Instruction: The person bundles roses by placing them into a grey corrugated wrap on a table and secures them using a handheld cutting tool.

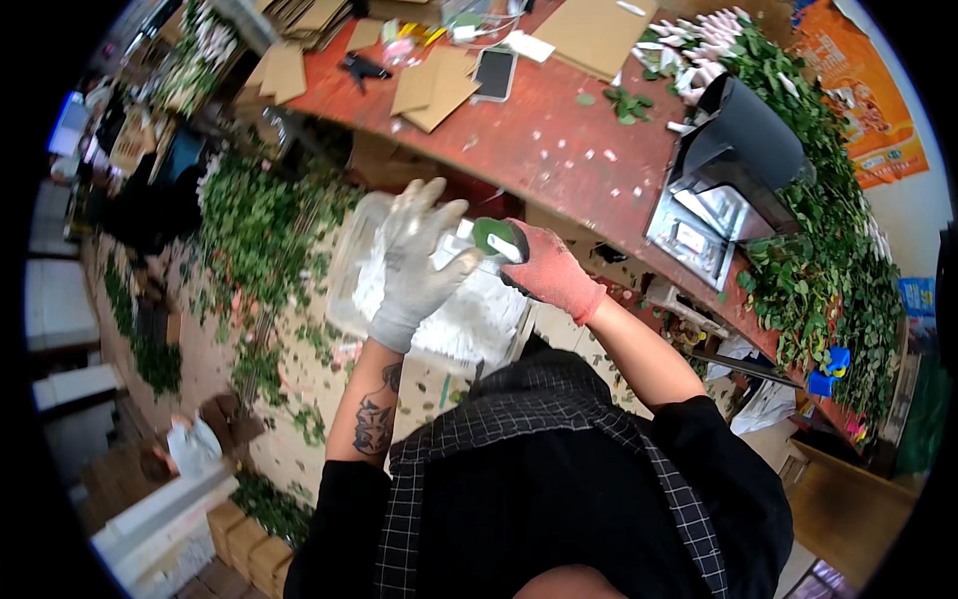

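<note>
My left hand (414, 265), in a pale grey work glove, is raised with its fingers spread apart and nothing gripped. Close to its fingertips, my right hand (559, 268), in a red glove with dark patches, is closed around a green, rounded thing with a white piece (492, 238) whose kind I cannot make out. Below both hands is a translucent plastic tub (342, 299) filled with white, soft-looking pieces (469, 324); the left hand and forearm cover part of it.
Ahead runs a red worktable (559, 140) holding cardboard sheets (434, 90), a phone (495, 75), black clippers (363, 70) and a dark machine (738, 150). Leafy flower stems pile at right (788, 270) and left (259, 215). A person (150, 200) is at far left.
</note>
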Tool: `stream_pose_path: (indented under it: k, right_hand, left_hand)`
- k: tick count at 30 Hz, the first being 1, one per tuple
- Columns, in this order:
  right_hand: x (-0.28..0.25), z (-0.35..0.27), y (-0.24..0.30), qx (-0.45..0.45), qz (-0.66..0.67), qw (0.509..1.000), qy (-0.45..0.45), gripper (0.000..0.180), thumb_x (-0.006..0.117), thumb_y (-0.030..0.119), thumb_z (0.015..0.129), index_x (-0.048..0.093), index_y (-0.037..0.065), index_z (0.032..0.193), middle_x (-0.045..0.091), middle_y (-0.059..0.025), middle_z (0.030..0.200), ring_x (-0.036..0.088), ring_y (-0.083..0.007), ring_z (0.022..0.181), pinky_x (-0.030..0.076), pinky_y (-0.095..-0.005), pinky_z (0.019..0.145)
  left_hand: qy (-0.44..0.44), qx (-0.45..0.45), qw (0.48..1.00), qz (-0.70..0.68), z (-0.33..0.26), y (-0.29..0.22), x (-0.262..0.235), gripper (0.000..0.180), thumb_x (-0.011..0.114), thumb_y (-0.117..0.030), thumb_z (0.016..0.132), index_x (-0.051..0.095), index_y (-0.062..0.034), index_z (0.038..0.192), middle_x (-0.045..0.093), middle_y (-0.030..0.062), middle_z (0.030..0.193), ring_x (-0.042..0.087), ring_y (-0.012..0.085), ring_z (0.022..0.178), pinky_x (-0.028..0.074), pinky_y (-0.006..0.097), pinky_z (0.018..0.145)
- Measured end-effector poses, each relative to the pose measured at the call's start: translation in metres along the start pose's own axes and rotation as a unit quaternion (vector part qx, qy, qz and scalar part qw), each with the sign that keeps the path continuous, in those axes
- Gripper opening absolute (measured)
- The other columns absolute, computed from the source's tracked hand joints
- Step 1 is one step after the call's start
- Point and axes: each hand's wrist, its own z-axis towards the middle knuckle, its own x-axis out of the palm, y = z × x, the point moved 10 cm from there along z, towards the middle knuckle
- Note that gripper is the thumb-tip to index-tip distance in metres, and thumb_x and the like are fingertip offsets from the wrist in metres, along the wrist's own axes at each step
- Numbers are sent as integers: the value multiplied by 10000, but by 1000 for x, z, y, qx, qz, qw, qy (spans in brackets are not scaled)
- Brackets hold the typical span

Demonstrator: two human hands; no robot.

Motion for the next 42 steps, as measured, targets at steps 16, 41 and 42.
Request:
stream_pose_path:
  k: [16,41,42]
  right_hand:
    - [197,-51,-87,44,-23,992,116,807,725,371,674,413,25,1333,500,-226,1289,479,-347,1196,379,-366,1012]
    - [139,-400,-526,436,-91,880,164,409,553,302,846,584,56,1171,595,-155,1170,591,-314,971,477,-431,750]
    - [117,-403,-507,452,-99,881,96,450,566,341,827,581,44,1165,599,-177,1151,590,-341,974,478,-449,752]
  left_hand:
    - [-5,-427,865,-265,-397,135,-4,304,551,-122,879,577,-5,1159,602,175,1154,593,218,1017,496,337,876]
    - [142,-470,850,-191,-344,254,114,431,434,-400,871,634,-20,911,651,121,723,624,231,642,500,348,674]
    - [151,-453,843,-247,-280,211,129,410,454,-382,875,646,-25,934,640,103,709,612,210,613,508,330,623]
